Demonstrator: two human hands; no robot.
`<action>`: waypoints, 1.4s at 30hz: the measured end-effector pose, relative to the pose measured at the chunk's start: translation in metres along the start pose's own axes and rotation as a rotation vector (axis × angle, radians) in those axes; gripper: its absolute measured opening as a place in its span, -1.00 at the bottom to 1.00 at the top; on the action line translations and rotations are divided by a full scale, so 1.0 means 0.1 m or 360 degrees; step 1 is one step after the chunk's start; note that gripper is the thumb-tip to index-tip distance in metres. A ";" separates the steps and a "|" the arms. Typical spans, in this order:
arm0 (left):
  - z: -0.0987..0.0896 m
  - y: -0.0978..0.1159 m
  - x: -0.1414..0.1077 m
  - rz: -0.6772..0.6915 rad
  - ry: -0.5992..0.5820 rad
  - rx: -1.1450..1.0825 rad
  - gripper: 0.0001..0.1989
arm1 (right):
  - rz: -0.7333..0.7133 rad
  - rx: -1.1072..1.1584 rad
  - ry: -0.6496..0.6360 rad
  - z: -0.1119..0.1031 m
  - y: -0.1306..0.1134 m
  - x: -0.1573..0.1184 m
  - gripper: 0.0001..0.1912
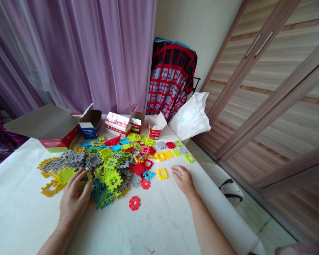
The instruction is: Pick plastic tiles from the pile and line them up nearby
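My left hand (76,191) rests at the near left side of a heap of plastic interlocking building pieces, its thumb and fingers apart. Beside its fingertips are a lime-green square piece (65,176) and a yellow frame piece (52,188). My right hand (184,180) is over the table right of the heap, fingers loosely bent and apart, with nothing visible in them. Closest to it lies a yellow square frame piece (162,174). Two red round pieces, one nearer me (134,203) and one by the heap (145,184), lie between the hands.
Open cardboard boxes stand along the back, among them a large red one (60,140) and a blue one (90,131). A white plastic bag (190,117) sits at the back right corner. Loose square pieces, including a green one (189,158), lie near the right edge.
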State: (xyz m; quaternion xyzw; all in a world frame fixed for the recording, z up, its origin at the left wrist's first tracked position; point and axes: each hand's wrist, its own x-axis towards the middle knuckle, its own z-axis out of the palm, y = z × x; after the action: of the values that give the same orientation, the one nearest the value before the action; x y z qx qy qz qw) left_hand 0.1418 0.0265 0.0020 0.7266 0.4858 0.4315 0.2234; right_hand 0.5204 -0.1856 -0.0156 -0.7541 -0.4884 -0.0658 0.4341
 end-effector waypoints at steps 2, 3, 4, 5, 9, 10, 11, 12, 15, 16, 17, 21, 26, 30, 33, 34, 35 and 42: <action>0.00 -0.01 0.00 0.0024 0.0011 0.0003 -0.56 | -0.0005 0.0107 -0.0161 -0.02 0.03 0.02 -0.72; 0.01 -0.01 0.00 0.0034 0.0013 0.0005 -0.57 | -0.0029 0.0140 -0.0247 -0.02 0.02 0.03 -0.68; 0.01 -0.02 0.00 0.0041 0.0011 0.0008 -0.57 | -0.0058 0.0155 -0.0324 -0.03 0.02 0.04 -0.65; 0.01 -0.02 0.00 0.0045 0.0007 0.0011 -0.57 | -0.0081 0.0154 -0.0386 -0.03 0.01 0.05 -0.62; 0.00 -0.02 0.00 0.0055 0.0005 0.0019 -0.56 | -0.0077 0.0047 -0.0503 -0.02 -0.02 0.05 -0.52; 0.00 -0.02 0.00 0.0057 0.0003 0.0023 -0.56 | -0.0069 0.0018 -0.0523 -0.02 -0.02 0.05 -0.51; 0.00 -0.02 0.00 0.0056 -0.0003 0.0027 -0.56 | -0.0063 -0.0005 -0.0540 -0.01 -0.02 0.05 -0.50; 0.00 -0.02 0.00 0.0053 -0.0010 0.0029 -0.56 | -0.0060 -0.0020 -0.0551 -0.01 -0.02 0.05 -0.50; 0.00 -0.02 0.00 0.0039 -0.0014 0.0021 -0.55 | -0.0063 -0.0024 -0.0548 -0.01 -0.03 0.06 -0.50; 0.00 -0.02 0.00 0.0039 -0.0014 0.0020 -0.54 | -0.0057 -0.0018 -0.0536 -0.01 -0.03 0.07 -0.50; 0.00 -0.02 0.00 0.0041 -0.0012 0.0021 -0.54 | -0.0047 -0.0014 -0.0524 -0.01 -0.04 0.07 -0.50; 0.00 0.00 0.00 0.0047 0.0005 0.0033 -0.53 | 0.0001 -0.0027 -0.0496 -0.02 -0.08 0.08 -0.49; -0.01 0.05 0.00 -0.0005 -0.0012 0.0035 -0.48 | -0.0012 -0.0058 -0.0527 -0.04 -0.12 0.07 -0.46; -0.01 0.05 0.00 0.0002 -0.0018 0.0039 -0.48 | -0.0056 -0.0003 -0.0555 -0.05 -0.10 0.08 -0.43; -0.01 0.05 -0.01 0.0009 -0.0005 0.0047 -0.48 | -0.0026 -0.0031 -0.0583 -0.03 -0.09 0.09 -0.47; -0.01 0.05 -0.01 0.0012 -0.0001 0.0048 -0.48 | -0.0010 -0.0045 -0.0586 -0.02 -0.09 0.09 -0.49; -0.01 0.05 -0.01 0.0015 0.0002 0.0050 -0.49 | 0.0001 -0.0057 -0.0581 -0.01 -0.10 0.09 -0.51; 0.00 0.05 -0.01 -0.0001 -0.0001 0.0033 -0.51 | -0.0053 -0.0097 -0.0372 0.09 -0.09 0.02 -0.56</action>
State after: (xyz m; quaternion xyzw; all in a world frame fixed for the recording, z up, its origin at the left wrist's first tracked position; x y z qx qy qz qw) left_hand 0.1437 0.0232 0.0050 0.7289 0.4905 0.4260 0.2161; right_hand 0.5112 -0.1771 -0.0147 -0.7612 -0.5460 0.0006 0.3500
